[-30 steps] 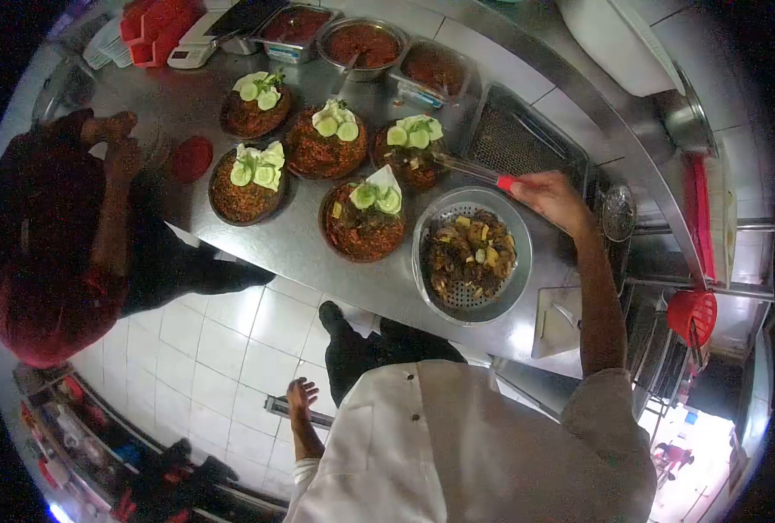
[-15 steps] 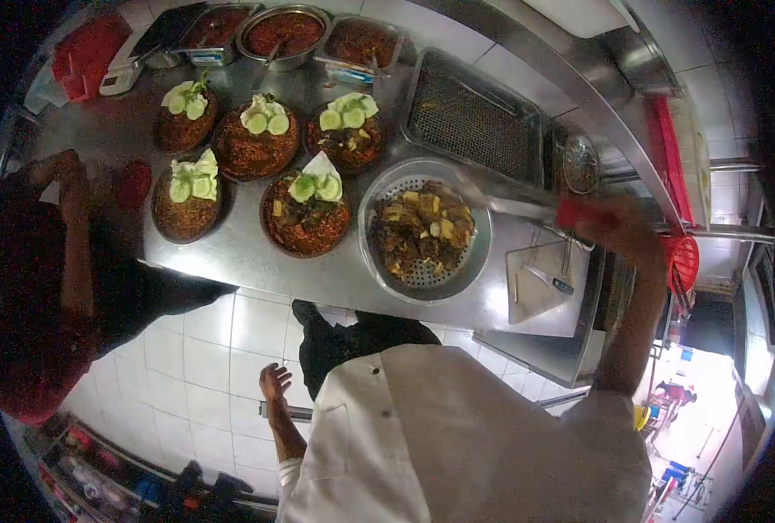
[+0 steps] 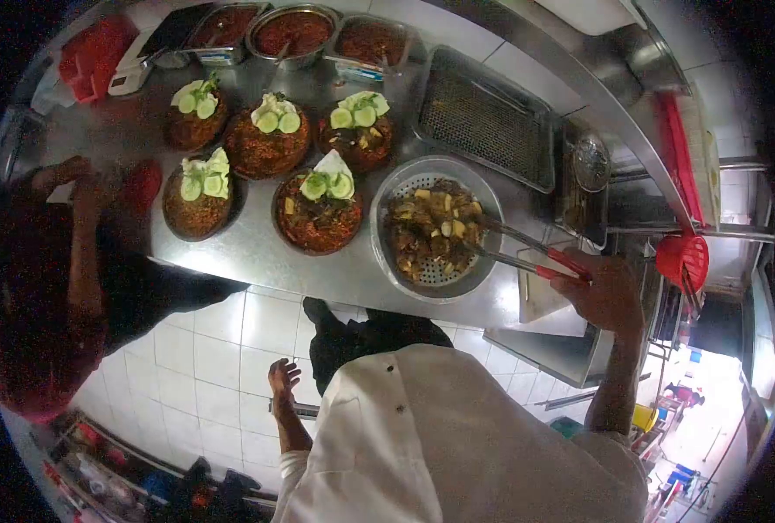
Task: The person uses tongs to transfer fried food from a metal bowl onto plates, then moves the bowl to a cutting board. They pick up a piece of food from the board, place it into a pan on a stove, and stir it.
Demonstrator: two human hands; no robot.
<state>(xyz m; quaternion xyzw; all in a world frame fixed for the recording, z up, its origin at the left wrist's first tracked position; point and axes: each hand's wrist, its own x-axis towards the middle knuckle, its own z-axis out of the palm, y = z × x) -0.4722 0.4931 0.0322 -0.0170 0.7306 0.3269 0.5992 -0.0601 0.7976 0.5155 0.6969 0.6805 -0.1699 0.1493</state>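
Observation:
My right hand (image 3: 605, 296) is closed around the red handles of metal tongs (image 3: 527, 246). The tongs' two arms are spread, their tips among brown and yellow food pieces (image 3: 435, 218) in a perforated metal colander (image 3: 391, 261). What the tips touch is hard to make out. My left hand (image 3: 285, 378) hangs low beside my body, fingers apart, holding nothing. Left of the colander sits a round brown dish (image 3: 318, 228) of red sauce, topped with cucumber slices (image 3: 328, 184) and a pale leaf. Several similar dishes stand around it.
Along the back are steel pans of red sauce (image 3: 293, 37) and a wire-mesh tray (image 3: 483, 113). A cutting board (image 3: 540, 301) lies partly behind my right hand. At left, another person's arm (image 3: 82, 235) is near the counter. A red basket (image 3: 684, 254) hangs right.
My right hand has come down and nearer, with the tongs now opened over the colander and their tips in the food. My left hand still hangs low.

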